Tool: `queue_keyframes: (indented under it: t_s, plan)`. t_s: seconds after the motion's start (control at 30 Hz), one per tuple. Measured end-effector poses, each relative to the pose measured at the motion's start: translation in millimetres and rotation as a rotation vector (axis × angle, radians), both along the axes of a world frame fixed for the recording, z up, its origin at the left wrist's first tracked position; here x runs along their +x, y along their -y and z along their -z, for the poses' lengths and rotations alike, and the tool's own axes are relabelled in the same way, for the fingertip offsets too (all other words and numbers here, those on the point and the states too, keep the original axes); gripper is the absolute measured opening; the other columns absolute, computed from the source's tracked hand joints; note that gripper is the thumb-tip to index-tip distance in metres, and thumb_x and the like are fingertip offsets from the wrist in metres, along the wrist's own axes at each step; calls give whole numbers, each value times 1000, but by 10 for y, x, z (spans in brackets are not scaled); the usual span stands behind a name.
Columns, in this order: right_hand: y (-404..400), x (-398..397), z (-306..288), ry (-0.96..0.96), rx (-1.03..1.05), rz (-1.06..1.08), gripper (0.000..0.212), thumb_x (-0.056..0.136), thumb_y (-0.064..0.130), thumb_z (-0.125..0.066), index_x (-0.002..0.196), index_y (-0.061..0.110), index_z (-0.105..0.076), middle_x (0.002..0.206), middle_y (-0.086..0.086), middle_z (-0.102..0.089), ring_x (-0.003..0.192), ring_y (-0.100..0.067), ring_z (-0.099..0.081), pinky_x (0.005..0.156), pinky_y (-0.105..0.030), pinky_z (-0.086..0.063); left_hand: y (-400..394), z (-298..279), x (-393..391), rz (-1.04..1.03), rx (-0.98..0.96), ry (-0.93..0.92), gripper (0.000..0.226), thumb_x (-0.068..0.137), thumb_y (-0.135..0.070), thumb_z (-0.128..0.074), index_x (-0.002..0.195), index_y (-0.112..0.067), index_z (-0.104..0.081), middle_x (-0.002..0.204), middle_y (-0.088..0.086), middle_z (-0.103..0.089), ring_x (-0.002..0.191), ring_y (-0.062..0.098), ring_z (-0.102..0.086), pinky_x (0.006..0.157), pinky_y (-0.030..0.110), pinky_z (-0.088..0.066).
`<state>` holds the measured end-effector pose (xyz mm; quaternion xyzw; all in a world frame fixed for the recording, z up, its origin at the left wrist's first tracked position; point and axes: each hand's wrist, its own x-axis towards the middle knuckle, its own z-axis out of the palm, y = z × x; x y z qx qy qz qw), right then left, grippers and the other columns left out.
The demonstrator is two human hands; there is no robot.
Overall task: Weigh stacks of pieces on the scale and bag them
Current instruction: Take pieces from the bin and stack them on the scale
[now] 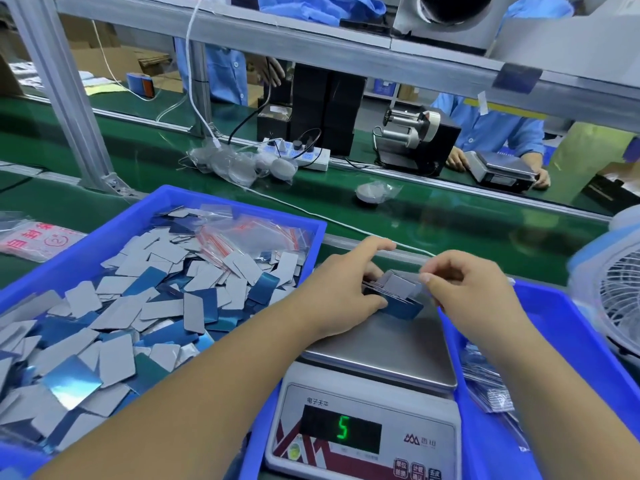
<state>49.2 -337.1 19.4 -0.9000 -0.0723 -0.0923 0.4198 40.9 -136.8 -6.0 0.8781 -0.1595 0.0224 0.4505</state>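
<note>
A digital scale [381,355] with a steel pan stands in front of me, and its green display [343,427] reads 5. My left hand [346,289] grips a stack of grey and blue pieces [398,292] at the pan's far edge. My right hand [464,289] pinches the right end of the same stack, where something thin and clear shows at its fingertips. A blue tray [242,206] on the left is heaped with loose grey and blue pieces [121,323] and empty zip bags [249,240].
A second blue tray [568,327] on the right holds filled bags [488,386]. A white fan [620,296] stands at the right edge. Beyond runs a green conveyor [450,216] with bagged parts, a power strip [298,152] and a tape dispenser [415,140]. People in blue coats work opposite.
</note>
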Motion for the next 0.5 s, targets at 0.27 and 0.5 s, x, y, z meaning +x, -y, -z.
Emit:
queue_keyframes:
  t_s: [0.27, 0.5]
  plan:
    - [-14, -28, -6, -158, -41, -160, 41, 93, 9, -61, 82, 47, -70, 59, 2, -66, 49, -10, -53, 56, -31, -47, 6, 3, 35, -49, 37, 82, 37, 80, -18, -78, 114, -27, -64, 98, -14, -63, 90, 6, -58, 83, 24, -48]
    - [-54, -75, -30, -282, 62, -215, 34, 78, 12, -51, 82, 39, -71, 64, -5, -69, 53, -14, -59, 64, -35, -50, 7, 23, 12, 5, 167, 126, 45, 92, -25, -66, 136, -33, -57, 113, -16, -49, 102, 3, -48, 89, 18, -36]
